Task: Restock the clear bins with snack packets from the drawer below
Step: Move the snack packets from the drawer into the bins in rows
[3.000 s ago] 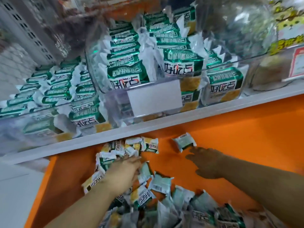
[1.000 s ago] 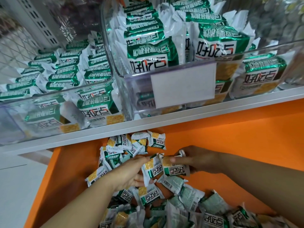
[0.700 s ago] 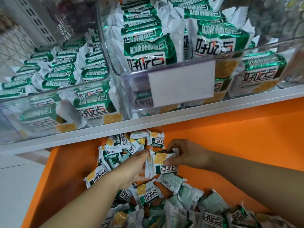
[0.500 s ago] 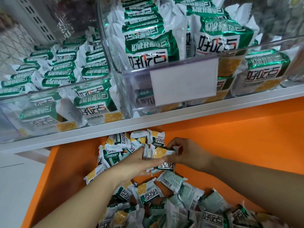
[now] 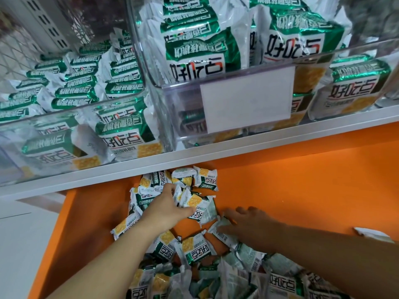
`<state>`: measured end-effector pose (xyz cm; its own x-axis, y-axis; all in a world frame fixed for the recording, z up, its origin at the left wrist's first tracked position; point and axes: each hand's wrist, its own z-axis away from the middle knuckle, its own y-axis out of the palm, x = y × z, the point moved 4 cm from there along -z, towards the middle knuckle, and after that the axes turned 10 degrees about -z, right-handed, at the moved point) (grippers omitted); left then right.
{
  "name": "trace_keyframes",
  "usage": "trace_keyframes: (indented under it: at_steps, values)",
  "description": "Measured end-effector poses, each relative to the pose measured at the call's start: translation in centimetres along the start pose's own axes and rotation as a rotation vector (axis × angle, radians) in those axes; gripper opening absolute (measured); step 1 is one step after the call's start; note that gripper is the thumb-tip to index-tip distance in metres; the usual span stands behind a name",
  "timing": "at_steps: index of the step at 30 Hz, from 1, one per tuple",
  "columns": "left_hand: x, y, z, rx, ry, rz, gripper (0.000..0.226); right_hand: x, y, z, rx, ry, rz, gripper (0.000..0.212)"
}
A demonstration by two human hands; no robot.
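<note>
Green-and-white snack packets lie heaped in the orange drawer. My left hand reaches in from the lower left and grips a small stack of packets, thumb across them. To the right, my right hand lies low in the drawer with fingers stretched out, touching a face-down packet. Above, the middle clear bin and the left clear bin hold rows of the same packets.
A white shelf edge juts out over the drawer's back. A blank white label covers the middle bin's front. Another loose packet lies at the drawer's right. Grey floor shows left of the drawer.
My right hand has let go of the packet it passed over and dropped right onto another packet. My left hand keeps the stack and has shifted slightly toward the drawer's back.
</note>
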<state>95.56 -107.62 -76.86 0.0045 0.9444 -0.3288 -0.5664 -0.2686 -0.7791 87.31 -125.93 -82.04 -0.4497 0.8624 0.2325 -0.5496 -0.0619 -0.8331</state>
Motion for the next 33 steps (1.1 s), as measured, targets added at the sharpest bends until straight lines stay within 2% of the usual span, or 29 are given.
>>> trace_keyframes:
  at_steps: [3,7,9,11,14,16,18,24,28,30,33]
  values:
    - [0.1,-0.2,0.0,-0.037,-0.007,-0.019,0.085,-1.1,-0.8,-0.1,-0.040,0.101,0.020,0.056]
    - [0.0,-0.6,0.0,-0.068,0.012,0.059,0.081,-4.1,-1.1,1.0,-0.017,0.291,-0.041,0.059]
    - [-0.2,-0.7,0.0,-0.082,0.023,0.118,0.078,-5.5,-1.1,1.8,-0.009,0.323,-0.132,0.040]
    - [-0.4,-0.7,0.0,-0.080,0.026,0.180,0.076,-6.6,-1.5,2.5,-0.093,0.359,-0.423,0.016]
    - [-0.5,-0.8,0.1,-0.076,0.029,0.241,0.076,-8.2,-1.8,2.8,-0.208,0.429,-0.899,0.021]
    - [-0.4,-0.8,0.1,-0.084,0.025,0.265,0.077,-8.9,-1.8,2.7,-0.204,0.455,-0.981,0.020]
    - [-0.3,-0.7,0.0,-0.088,0.022,0.264,0.078,-9.0,-1.8,2.6,-0.200,0.464,-1.019,0.018]
    - [-0.2,-0.7,0.0,-0.102,0.012,0.250,0.073,-8.6,-1.2,2.1,-0.201,0.446,-0.958,0.038]
    - [-0.2,-0.5,-0.1,-0.098,-0.007,0.276,0.069,-7.3,-0.8,2.0,-0.097,0.422,-0.868,0.049]
    - [-0.1,-0.3,-0.2,-0.077,-0.001,0.314,0.073,-6.6,-0.7,1.7,-0.101,0.397,-0.788,0.040]
    - [-0.2,-0.1,0.0,-0.032,-0.011,0.303,0.079,-5.7,-2.5,1.4,-0.275,0.362,-0.795,0.027]
